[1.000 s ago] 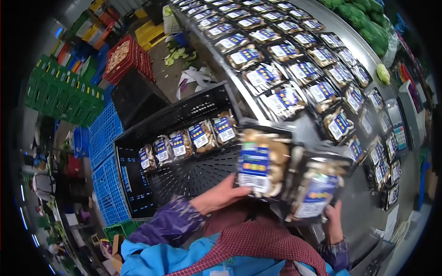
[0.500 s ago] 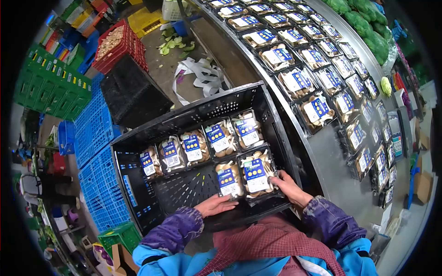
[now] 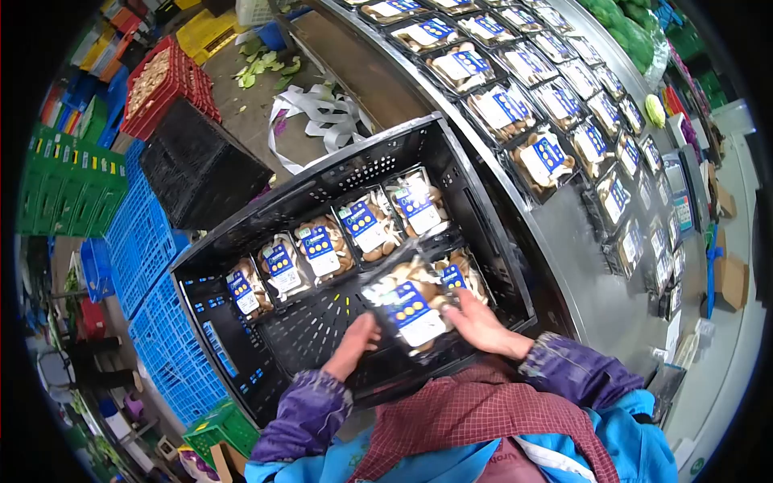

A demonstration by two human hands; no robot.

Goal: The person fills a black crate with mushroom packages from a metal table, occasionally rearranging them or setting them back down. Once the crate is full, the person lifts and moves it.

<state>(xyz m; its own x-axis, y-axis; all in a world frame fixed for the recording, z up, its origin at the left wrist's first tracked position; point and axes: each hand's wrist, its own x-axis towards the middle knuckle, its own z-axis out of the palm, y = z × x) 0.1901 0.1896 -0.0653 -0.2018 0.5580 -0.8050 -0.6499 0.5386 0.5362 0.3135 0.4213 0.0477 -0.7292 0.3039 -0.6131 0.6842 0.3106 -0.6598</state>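
Observation:
My right hand point(image 3: 483, 324) grips the right edge of a mushroom pack point(image 3: 412, 310), lifted and tilted above the black crate. The pack has a blue and white label under clear film. Just left of it, my left hand point(image 3: 354, 344) is apart from the pack, its fingers partly spread and holding nothing. Inside the black crate point(image 3: 225, 227), several mushroom packs stand in a row along the far side, among them one pack point(image 3: 323, 249) near the middle. Another pack point(image 3: 460, 278) lies at the right, partly hidden behind the lifted one.
Rows of mushroom packs point(image 3: 503, 110) cover the metal table point(image 3: 555, 258) at the right. Blue crates point(image 3: 173, 346), a black box point(image 3: 197, 165), green crates point(image 3: 72, 181) and a red crate of produce point(image 3: 165, 84) stand at the left. White straps point(image 3: 318, 121) lie on the floor.
The near right-hand pack has risen and shifted left in my right hand. My left hand has let go of the near left pack and moved left. The view has shifted.

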